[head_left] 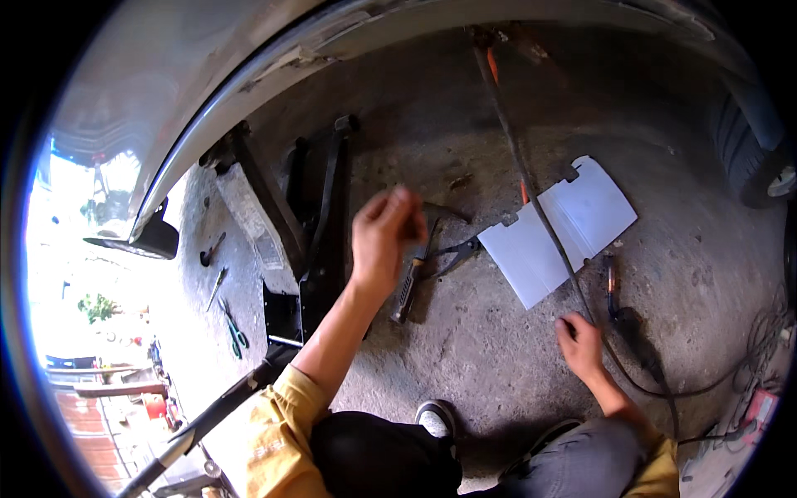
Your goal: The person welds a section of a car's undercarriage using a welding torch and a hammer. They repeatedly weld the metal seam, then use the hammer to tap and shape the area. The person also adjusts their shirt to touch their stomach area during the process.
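left hand (385, 236) and right hand (579, 344) curl, pinching what i cannot tell; tugging the cable (544, 217) could drag the white sheet (594, 207) below.

I can read no words or numbers anywhere in view; the faint pale marks on my yellow sleeve (270, 444) and the markings along the hammer handle (406, 290) are too small and blurred.
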Tool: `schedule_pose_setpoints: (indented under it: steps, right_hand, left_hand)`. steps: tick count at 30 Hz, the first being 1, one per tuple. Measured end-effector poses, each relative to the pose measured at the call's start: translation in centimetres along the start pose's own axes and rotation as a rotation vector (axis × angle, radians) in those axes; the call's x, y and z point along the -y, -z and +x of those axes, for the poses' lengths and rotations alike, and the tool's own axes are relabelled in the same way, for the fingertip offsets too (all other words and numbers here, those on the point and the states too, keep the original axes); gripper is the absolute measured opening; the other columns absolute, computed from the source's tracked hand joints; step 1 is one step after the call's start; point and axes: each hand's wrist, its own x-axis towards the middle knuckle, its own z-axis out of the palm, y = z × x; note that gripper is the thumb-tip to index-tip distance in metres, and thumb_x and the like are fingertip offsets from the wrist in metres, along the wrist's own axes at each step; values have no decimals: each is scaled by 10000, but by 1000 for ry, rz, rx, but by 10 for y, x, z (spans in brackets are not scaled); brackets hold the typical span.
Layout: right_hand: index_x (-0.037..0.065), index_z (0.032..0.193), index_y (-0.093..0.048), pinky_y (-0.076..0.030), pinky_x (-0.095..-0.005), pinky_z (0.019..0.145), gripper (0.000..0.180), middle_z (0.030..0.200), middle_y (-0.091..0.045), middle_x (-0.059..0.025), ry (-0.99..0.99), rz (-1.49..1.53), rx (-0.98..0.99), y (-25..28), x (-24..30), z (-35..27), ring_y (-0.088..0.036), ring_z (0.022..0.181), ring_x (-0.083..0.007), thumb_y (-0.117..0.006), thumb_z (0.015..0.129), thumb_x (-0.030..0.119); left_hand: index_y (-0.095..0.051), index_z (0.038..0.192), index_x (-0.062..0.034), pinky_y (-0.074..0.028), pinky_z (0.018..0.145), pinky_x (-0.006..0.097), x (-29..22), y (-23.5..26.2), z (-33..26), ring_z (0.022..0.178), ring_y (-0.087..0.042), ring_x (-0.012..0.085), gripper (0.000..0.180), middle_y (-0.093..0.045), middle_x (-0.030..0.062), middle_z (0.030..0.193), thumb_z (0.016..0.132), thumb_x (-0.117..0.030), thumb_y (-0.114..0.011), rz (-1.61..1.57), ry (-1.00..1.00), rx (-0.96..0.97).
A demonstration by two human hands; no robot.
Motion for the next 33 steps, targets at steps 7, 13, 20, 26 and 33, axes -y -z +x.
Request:
schedule_pose_setpoints:
  steps: [7, 13, 20, 26, 33]
  right_hand:
    - [38, 941, -637, -512, -369, 598, 182, 777, -671, -154, 120, 86, 283, -71, 38, 0, -672, 682, -293, -621, 906, 216]
    - [80, 947, -633, -512, -402, 637, 186, 800, -670, -136, 141, -22, 282, -55, 10, -30, -660, 712, -321, -594, 906, 257]
    - [64, 951, -630, -480, -343, 543, 118, 760, -616, -105, 125, -187, -681, 33, -10, -5, -612, 629, -265, -663, 845, 102]
    - [56, 1370, -417, -396, -521, 980, 721, 1278, -498, -233, -201, -771, -131, 116, -37, -13, -479, 1193, -389, -752, 760, 241]
    - [49, 1396, -351, -435, -471, 918, 833, 1067, -545, -216, 23, -1028, -171, 112, -75, -34, -513, 1067, -389, -760, 678, 152]
  left_hand:
    - [-478, 1204, 3, -504, 845, 467, 162, 60, -48, 1003, -576, 379, 558, -542, 206, 1082, 787, -272, -727, 1503, -66, -11]
    - [-494, 1120, -52, -522, 818, 508, 162, 42, -5, 1041, -580, 411, 519, -527, 195, 1146, 734, -302, -733, 1622, 155, -243]
    - [-613, 955, 8, -512, 708, 447, 181, 109, 22, 793, -663, 359, 437, -675, 204, 853, 663, -305, -701, 1286, 243, -229]
    - [-540, 788, -62, -362, 393, 306, 147, 76, -21, 437, -450, 141, 41, -467, 24, 560, 776, -100, -551, 499, 408, -260]
    - [-453, 901, -53, -367, 415, 255, 47, -6, -49, 474, -437, 99, 94, -453, 22, 627, 907, -131, -504, 225, 86, 193]
